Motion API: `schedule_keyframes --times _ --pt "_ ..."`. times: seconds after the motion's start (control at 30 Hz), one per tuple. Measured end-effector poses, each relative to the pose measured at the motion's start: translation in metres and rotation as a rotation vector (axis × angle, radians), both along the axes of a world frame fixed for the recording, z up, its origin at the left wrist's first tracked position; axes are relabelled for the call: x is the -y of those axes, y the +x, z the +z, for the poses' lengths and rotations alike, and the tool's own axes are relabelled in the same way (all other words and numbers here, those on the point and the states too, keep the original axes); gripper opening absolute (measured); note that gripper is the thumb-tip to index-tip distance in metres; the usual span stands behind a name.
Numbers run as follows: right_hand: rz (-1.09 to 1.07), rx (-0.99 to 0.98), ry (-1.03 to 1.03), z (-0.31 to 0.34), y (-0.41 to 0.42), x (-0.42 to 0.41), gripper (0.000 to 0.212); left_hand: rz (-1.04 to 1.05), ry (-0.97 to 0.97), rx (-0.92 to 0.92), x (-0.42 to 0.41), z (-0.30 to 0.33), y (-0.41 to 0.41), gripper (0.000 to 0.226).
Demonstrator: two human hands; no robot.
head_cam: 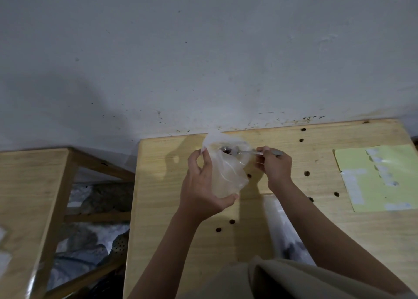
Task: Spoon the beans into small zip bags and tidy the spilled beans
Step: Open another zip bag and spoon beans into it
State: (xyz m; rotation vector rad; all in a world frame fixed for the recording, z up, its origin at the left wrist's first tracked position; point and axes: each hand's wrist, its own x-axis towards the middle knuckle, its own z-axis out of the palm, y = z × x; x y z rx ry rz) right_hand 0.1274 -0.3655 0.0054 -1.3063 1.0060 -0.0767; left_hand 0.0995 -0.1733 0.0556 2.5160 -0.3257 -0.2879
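Note:
My left hand (203, 185) grips a clear plastic bag (226, 169) and holds it upright over the wooden table (172, 203), its mouth open near the wall. My right hand (274, 165) pinches the handle of a metal spoon (244, 151). The spoon's bowl sits in the bag's mouth with dark beans on it. Several dark beans (307, 173) lie scattered over the table to the right of and below the hands. A stack of clear zip bags (280, 226) lies on the table under my right forearm.
A pale yellow sheet (371, 176) with white strips lies at the table's right side. A second wooden table (27, 203) stands to the left, with a gap and bundled items on the floor between. The grey wall rises right behind the table.

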Motion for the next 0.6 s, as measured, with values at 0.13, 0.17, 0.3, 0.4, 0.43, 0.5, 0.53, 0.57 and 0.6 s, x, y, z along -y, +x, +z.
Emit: schedule_keyframes --times 0.13,0.17,0.3,0.4,0.43,0.5,0.53,0.57,0.6 --pt "-0.039 0.004 0.141 0.0005 -0.0013 0.0006 0.026 0.005 0.018 0.005 -0.0017 0.0011 0.0008 0.124" --pt "-0.059 0.010 0.166 0.0012 -0.0012 0.0008 0.027 0.006 0.023 0.008 -0.0022 0.0006 0.0010 0.124" --pt "-0.108 0.031 0.203 0.0038 -0.0012 0.0008 0.027 0.013 0.050 0.016 -0.0053 0.0013 0.0013 0.123" --pt "-0.132 0.045 0.188 0.0058 -0.0018 -0.0001 0.028 0.003 0.076 0.017 -0.0049 0.0059 0.0020 0.122" --pt "-0.138 0.051 0.178 0.0068 -0.0022 -0.0006 0.029 -0.020 0.093 0.014 -0.0036 0.0071 0.0020 0.122" --pt "-0.151 0.058 0.159 0.0082 -0.0030 -0.0012 0.029 -0.076 0.124 0.000 -0.0005 0.0085 0.0011 0.123" --pt "-0.160 0.060 0.150 0.0085 -0.0036 -0.0014 0.028 -0.094 0.132 -0.011 0.0008 0.0087 0.0006 0.124" --pt "-0.168 0.063 0.140 0.0086 -0.0044 -0.0015 0.028 -0.102 0.133 -0.022 0.0015 0.0089 0.0000 0.125" --pt "-0.175 0.066 0.133 0.0087 -0.0056 -0.0013 0.028 -0.104 0.131 -0.033 0.0023 0.0089 -0.0004 0.126"
